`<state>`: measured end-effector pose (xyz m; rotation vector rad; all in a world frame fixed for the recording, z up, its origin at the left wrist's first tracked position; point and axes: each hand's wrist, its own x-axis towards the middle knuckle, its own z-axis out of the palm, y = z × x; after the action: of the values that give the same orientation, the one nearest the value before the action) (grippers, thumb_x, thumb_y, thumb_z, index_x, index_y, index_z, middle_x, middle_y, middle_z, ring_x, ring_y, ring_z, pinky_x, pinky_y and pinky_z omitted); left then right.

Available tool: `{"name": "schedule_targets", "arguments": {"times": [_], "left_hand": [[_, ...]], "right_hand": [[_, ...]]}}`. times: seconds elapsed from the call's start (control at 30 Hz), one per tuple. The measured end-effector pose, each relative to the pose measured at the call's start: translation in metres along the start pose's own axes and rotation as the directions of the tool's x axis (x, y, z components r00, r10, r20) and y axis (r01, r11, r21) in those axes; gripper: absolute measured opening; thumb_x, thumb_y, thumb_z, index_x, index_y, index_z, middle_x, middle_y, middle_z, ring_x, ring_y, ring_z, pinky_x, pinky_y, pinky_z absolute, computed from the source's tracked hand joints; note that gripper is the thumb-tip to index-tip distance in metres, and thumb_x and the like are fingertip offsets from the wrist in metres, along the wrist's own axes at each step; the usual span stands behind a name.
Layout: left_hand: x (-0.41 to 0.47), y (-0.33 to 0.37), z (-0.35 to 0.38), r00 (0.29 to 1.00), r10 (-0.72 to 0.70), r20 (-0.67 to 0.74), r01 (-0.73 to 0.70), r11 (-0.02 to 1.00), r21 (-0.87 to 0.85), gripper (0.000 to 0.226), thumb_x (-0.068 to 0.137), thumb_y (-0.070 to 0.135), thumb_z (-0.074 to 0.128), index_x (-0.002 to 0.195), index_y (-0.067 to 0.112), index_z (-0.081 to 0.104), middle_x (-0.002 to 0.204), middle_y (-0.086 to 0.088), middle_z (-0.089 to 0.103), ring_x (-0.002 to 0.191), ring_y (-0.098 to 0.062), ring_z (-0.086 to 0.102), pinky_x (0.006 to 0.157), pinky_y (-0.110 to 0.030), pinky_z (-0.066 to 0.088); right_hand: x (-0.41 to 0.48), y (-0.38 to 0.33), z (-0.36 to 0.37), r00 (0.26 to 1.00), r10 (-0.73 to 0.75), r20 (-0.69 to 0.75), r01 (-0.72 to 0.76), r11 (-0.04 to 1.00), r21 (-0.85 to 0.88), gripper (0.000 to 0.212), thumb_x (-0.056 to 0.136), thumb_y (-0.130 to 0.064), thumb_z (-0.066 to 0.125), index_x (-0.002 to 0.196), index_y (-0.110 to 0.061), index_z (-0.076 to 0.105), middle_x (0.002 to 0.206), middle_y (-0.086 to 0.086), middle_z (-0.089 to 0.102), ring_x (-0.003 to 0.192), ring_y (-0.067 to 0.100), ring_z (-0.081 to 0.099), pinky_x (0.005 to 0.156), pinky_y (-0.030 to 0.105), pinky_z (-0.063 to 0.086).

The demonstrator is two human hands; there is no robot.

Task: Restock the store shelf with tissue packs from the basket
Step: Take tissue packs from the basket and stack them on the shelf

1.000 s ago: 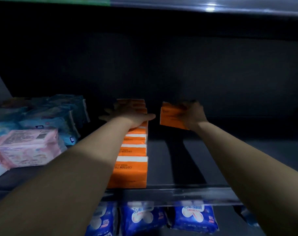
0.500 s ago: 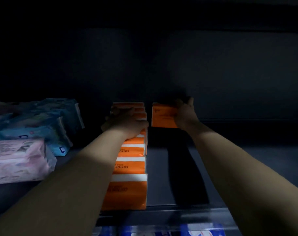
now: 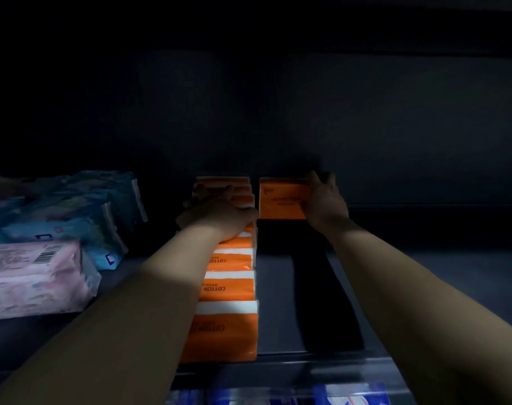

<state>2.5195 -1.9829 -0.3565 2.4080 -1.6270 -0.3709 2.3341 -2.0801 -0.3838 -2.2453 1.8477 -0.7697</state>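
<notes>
A row of orange-and-white tissue packs (image 3: 228, 287) runs from the shelf's front edge to the back wall. My left hand (image 3: 216, 213) rests flat on top of the packs far back in that row, fingers spread. My right hand (image 3: 325, 200) grips a single orange tissue pack (image 3: 281, 200) by its right side. That pack stands upright at the very back of the dark shelf (image 3: 278, 302), just right of the row. The basket is out of view.
Blue tissue packs (image 3: 82, 211) and a pink pack (image 3: 35, 276) are piled at the left of the shelf. Bare shelf stretches to the right of the orange row. Blue packs (image 3: 336, 397) show on the shelf below the front rail (image 3: 292, 372).
My right hand has carried the orange pack deeper in and set it upright at the back, next to the row. My left hand has slid a little further back along the row.
</notes>
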Motion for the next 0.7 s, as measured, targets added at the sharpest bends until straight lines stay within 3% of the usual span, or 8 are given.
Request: {"name": "schedule_targets", "arguments": {"times": [0.1, 0.2, 0.27, 0.37, 0.47, 0.6, 0.7], "left_hand": [[-0.005, 0.002, -0.003, 0.999, 0.004, -0.035, -0.003, 0.999, 0.037, 0.087, 0.074, 0.081, 0.037, 0.148, 0.043, 0.011, 0.158, -0.007, 0.015, 0.14, -0.041, 0.02, 0.11, -0.057, 0.023], [-0.017, 0.009, -0.009, 0.991, 0.046, -0.128, -0.028, 0.989, 0.144, 0.071, 0.084, 0.073, 0.03, 0.146, 0.039, 0.024, 0.155, -0.006, 0.025, 0.139, -0.038, 0.025, 0.111, -0.055, 0.021], [-0.032, 0.017, -0.014, 0.975, 0.102, -0.199, -0.069, 0.983, 0.169, 0.056, 0.089, 0.062, 0.035, 0.138, 0.036, 0.041, 0.146, -0.005, 0.041, 0.133, -0.035, 0.037, 0.106, -0.05, 0.028], [-0.067, 0.039, -0.012, 0.945, 0.224, -0.238, -0.198, 0.972, 0.128, 0.044, 0.089, 0.05, 0.047, 0.119, 0.02, 0.058, 0.125, -0.009, 0.059, 0.113, -0.031, 0.056, 0.086, -0.035, 0.043], [-0.111, 0.065, -0.003, 0.905, 0.323, -0.276, -0.305, 0.946, 0.106, 0.041, 0.088, 0.048, 0.048, 0.11, 0.016, 0.062, 0.114, -0.011, 0.063, 0.106, -0.034, 0.058, 0.084, -0.036, 0.046], [-0.174, 0.1, 0.012, 0.849, 0.448, -0.282, -0.441, 0.893, 0.09, 0.04, 0.09, 0.046, 0.047, 0.116, 0.019, 0.06, 0.117, -0.007, 0.06, 0.11, -0.031, 0.053, 0.088, -0.039, 0.042], [-0.216, 0.126, 0.027, 0.825, 0.509, -0.247, -0.501, 0.86, 0.097, 0.042, 0.09, 0.048, 0.047, 0.12, 0.019, 0.059, 0.119, -0.006, 0.059, 0.111, -0.029, 0.052, 0.088, -0.039, 0.042]], "right_hand": [[-0.014, 0.006, -0.013, 0.997, -0.084, -0.002, 0.084, 0.996, 0.008, 0.056, 0.089, -0.016, 0.051, 0.142, -0.025, 0.034, 0.138, 0.012, 0.039, 0.12, 0.034, 0.044, 0.099, 0.041, 0.042], [-0.032, 0.012, -0.031, 0.988, -0.153, -0.011, 0.153, 0.988, 0.018, 0.049, 0.091, -0.02, 0.051, 0.139, -0.023, 0.043, 0.137, 0.009, 0.046, 0.12, 0.032, 0.048, 0.098, 0.041, 0.044], [-0.047, 0.016, -0.047, 0.99, -0.143, -0.013, 0.143, 0.99, 0.009, 0.042, 0.092, -0.023, 0.052, 0.134, -0.022, 0.048, 0.135, 0.008, 0.05, 0.119, 0.031, 0.05, 0.096, 0.04, 0.045], [-0.08, 0.026, -0.075, 0.989, -0.139, -0.056, 0.139, 0.99, -0.013, 0.046, 0.09, -0.025, 0.057, 0.134, -0.013, 0.05, 0.131, 0.012, 0.054, 0.117, 0.033, 0.052, 0.095, 0.039, 0.045], [-0.12, 0.04, -0.106, 0.99, -0.117, -0.081, 0.114, 0.993, -0.034, 0.046, 0.085, -0.023, 0.063, 0.128, -0.009, 0.052, 0.121, 0.016, 0.057, 0.112, 0.035, 0.053, 0.091, 0.038, 0.044], [-0.176, 0.076, -0.152, 0.995, -0.089, -0.055, 0.086, 0.995, -0.057, 0.064, 0.082, -0.025, 0.066, 0.14, -0.012, 0.043, 0.142, 0.012, 0.047, 0.133, 0.027, 0.041, 0.111, 0.035, 0.033], [-0.225, 0.111, -0.187, 0.999, -0.01, -0.042, 0.007, 0.998, -0.065, 0.067, 0.081, -0.025, 0.067, 0.142, -0.015, 0.041, 0.147, 0.009, 0.041, 0.137, 0.024, 0.036, 0.113, 0.035, 0.029]]}}
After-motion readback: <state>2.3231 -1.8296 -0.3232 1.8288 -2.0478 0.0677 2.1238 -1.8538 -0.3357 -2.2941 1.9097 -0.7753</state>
